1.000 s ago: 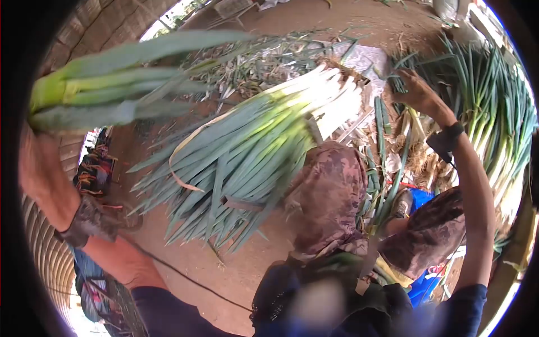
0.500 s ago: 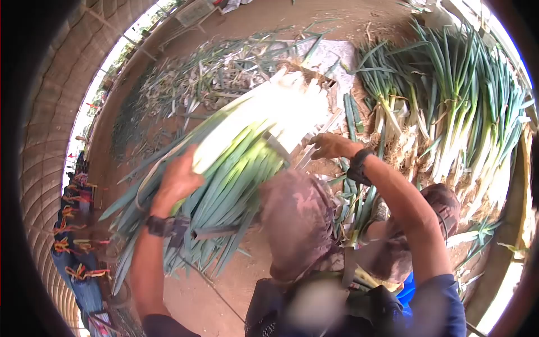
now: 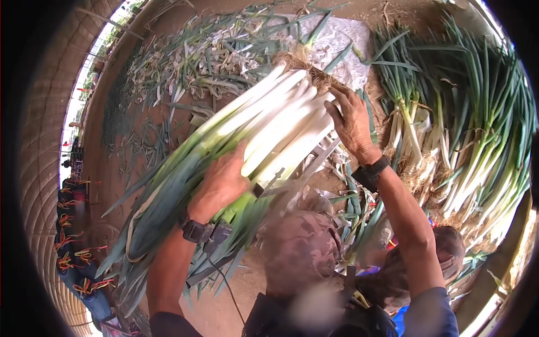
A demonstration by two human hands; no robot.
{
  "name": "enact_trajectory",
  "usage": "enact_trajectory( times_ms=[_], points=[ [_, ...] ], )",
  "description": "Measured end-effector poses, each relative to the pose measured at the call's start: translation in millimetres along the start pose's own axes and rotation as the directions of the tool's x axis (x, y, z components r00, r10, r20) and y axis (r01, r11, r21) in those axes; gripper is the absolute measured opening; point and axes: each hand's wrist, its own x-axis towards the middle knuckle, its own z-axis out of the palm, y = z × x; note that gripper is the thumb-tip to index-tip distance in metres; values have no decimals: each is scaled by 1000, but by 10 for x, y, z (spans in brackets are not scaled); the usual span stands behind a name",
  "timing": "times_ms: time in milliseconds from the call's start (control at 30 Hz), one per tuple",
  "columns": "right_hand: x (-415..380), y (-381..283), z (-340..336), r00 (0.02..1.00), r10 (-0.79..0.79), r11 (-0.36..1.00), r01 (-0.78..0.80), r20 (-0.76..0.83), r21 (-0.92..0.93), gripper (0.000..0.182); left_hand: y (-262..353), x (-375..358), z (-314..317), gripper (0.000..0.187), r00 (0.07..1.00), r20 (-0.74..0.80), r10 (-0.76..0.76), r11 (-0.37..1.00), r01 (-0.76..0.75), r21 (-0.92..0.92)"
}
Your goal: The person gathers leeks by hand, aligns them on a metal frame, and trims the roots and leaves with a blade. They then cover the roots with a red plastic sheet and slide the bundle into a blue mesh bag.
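A big bundle of leeks (image 3: pixel 281 112) lies diagonally on a metal frame (image 3: pixel 314 160), white stems and roots toward the upper right, green leaves toward the lower left. My left hand (image 3: pixel 222 180) rests on the middle of the bundle, its fingers partly hidden among the stems, so its grip cannot be made out. At the root end, my right hand (image 3: pixel 351 115) touches the bundle's edge with its fingers bent and somewhat apart. Each wrist wears a dark band.
More leeks (image 3: pixel 471 135) stand piled on the right. Trimmed leaves (image 3: pixel 191 62) litter the ground behind the bundle, beside a pale sheet (image 3: pixel 339 42). Camouflage caps (image 3: pixel 303 247) show close in front at the bottom. Blue bundles with coloured ties (image 3: pixel 92 297) are at the far left.
My right hand has moved up and onto the root end of the bundle. My left hand has shifted right along the bundle. The view has shifted slightly, and the root ends look more even.
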Motion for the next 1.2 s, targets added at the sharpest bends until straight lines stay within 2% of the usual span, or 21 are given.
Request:
enact_trajectory(
  times_ms=[67,100,133,200,233,300,333,400,433,467,533,600,700,867,900,933,1000,1033,1067,1133,1200],
  points=[
    [166,-139,121,958,-232,954,258,169,-151,46,-68,107,54,87,983,-21,182,983,-182,19],
    [217,-255,187,938,-239,961,265,250,-78,51,-52,142,72,87,984,-18,177,983,-176,45],
    [228,-283,313,911,-240,971,220,335,95,56,-77,147,58,87,987,-13,159,987,-158,37],
    [236,-276,436,858,-228,966,259,460,-5,56,-95,135,-10,90,972,21,233,971,-231,-56],
    [236,-259,478,849,-237,964,265,473,7,56,-61,89,-35,90,976,19,217,974,-215,-66],
    [212,-220,552,881,-258,935,331,397,-129,53,45,-82,-78,90,981,103,163,987,-164,-3],
    [201,-210,565,876,-258,937,330,407,-117,53,49,-198,-78,90,983,109,150,989,-150,-8],
    [201,-190,572,880,-280,930,347,384,-118,51,4,-490,-49,90,984,36,174,934,-176,310],
    [211,-207,560,872,-231,934,323,432,-152,53,-57,-639,-37,87,985,18,174,908,-168,383],
    [215,-212,542,877,-286,933,347,387,-97,47,-111,-772,-73,87,988,21,156,912,-152,380],
    [197,-241,515,875,-244,953,297,418,-66,45,-254,-987,-173,70,975,-18,220,829,-177,531],
    [130,-335,468,893,-165,968,229,419,-106,40,-582,-956,-32,67,979,-6,206,857,-178,483],
    [76,-346,569,907,-158,972,213,389,-101,37,-1030,-851,171,60,904,-59,423,776,-327,540],
    [135,-315,557,889,-188,972,230,417,-53,42,-870,-922,231,58,909,-123,399,806,-284,519],
    [202,-466,521,873,-260,955,295,413,-22,53,-854,-922,236,58,901,-129,414,803,-295,518],
    [287,-607,518,819,-396,897,443,415,-19,74,-821,-924,220,58,908,-132,397,802,-273,530],
    [362,-843,669,725,-482,861,496,492,113,88,-771,-937,194,59,911,-117,396,819,-293,493],
    [329,-816,851,672,-476,860,491,567,141,94,-759,-950,190,60,912,-118,392,800,-275,533],
    [279,-728,972,635,-491,853,489,597,182,93,-752,-967,161,60,912,-117,393,795,-273,541],
    [246,-674,1048,620,-517,826,542,590,154,89,-674,-989,102,59,914,-151,376,873,-295,389],
    [236,-641,1015,634,-510,837,523,581,164,87,-603,-1047,-157,58,843,-385,376,884,-201,423]
  ],
)
